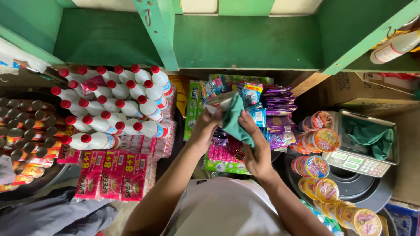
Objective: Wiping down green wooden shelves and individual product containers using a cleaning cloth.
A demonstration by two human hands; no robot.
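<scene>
Green painted wooden shelf (245,41) fills top. Below left, stack of white plastic bottles with red caps (114,105). Right, grey weighing scale (365,150), green rag in its pan. Centre, green cloth (234,120) over sachets, pinched in both grips: left hand (205,126) closed round small pale packet (218,101) and cloth's top, right hand (257,153) closed on lower edge.

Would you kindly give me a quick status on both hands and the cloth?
Left hand and right hand both gripping green cloth. Small packet wrapped at cloth's top. Cloth held above sachet packs; nothing in the way.
</scene>
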